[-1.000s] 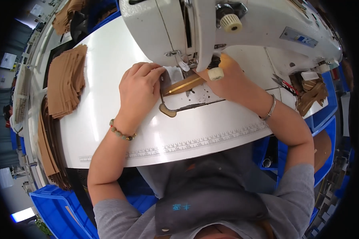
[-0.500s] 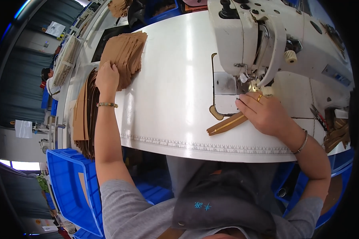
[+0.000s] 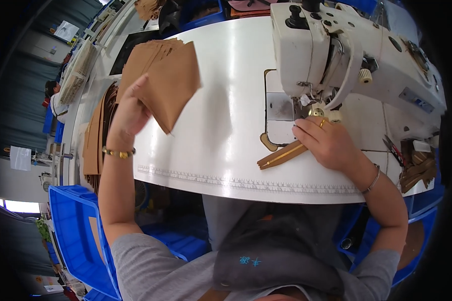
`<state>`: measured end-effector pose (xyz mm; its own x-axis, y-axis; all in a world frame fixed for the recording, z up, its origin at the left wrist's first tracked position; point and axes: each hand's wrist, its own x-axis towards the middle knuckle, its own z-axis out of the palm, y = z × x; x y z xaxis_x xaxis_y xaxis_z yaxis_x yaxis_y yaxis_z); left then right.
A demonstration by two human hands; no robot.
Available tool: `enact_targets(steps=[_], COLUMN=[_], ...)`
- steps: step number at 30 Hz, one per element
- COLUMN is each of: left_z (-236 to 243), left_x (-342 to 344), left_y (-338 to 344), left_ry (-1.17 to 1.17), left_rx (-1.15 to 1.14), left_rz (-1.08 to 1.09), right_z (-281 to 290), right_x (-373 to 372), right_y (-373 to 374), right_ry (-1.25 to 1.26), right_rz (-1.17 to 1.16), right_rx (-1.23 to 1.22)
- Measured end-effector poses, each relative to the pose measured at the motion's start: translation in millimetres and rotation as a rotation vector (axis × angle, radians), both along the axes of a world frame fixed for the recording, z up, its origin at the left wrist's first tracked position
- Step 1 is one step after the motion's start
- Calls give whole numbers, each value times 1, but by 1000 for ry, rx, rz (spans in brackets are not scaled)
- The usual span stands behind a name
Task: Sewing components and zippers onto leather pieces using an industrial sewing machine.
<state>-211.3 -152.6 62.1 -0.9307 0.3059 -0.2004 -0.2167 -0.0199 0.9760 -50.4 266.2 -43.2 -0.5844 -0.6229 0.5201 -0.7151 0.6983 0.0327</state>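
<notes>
My left hand point(image 3: 132, 111) grips a brown fabric piece point(image 3: 175, 83) by its left edge, thumb on top. The piece is lifted and tilted in front of a stack of similar brown pieces point(image 3: 144, 56). Under my right hand point(image 3: 322, 144) is a brown zipper point(image 3: 282, 154) with gold teeth; its free end points left across the white table point(image 3: 211, 135). My right fingers are closed over the zipper's other end, just in front of the needle area of a white sewing machine point(image 3: 306, 55). The fingers hide that end of the zipper.
More brown pieces point(image 3: 98, 135) hang over the table's left edge. A blue crate point(image 3: 78, 231) stands below them. Small scissors point(image 3: 394, 149) and brown scraps point(image 3: 418, 170) lie at the right. A printed ruler point(image 3: 226, 183) runs along the front edge. A person point(image 3: 58, 100) sits far left.
My left hand has taken a brown piece off the stack and raised it, turning it to the right. My right hand stays on the zipper, nearly unmoved.
</notes>
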Motion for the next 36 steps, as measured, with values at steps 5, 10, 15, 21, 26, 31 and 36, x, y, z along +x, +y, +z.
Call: enact_targets(steps=[5,10,15,21,26,31,36], left_z=[-75,-59,-69,-73,-79,-82,-90], left_x=[103,132,122,142,121,92,94], left_y=[36,60,79,139,156,172,176], left_ry=[-326,64,716,945,1018,1055,1394], left_rx=[140,-355,-954,-721,-773,-904,-863], left_rz=[-183,-221,-351,-562,-613,-634,-472], right_z=[12,19,25,12,3,7,-9], right_x=[-2,5,14,14,-6,-12,-17], right_y=[-1,-17,-15,-3,9,18,16], right_ry=[29,-81,-134,-185,-112,-240,-46], right_rz=[107,179,193,86,21,6,-98], right_rx=[-30,-50,-51,-46,-11,79,-47])
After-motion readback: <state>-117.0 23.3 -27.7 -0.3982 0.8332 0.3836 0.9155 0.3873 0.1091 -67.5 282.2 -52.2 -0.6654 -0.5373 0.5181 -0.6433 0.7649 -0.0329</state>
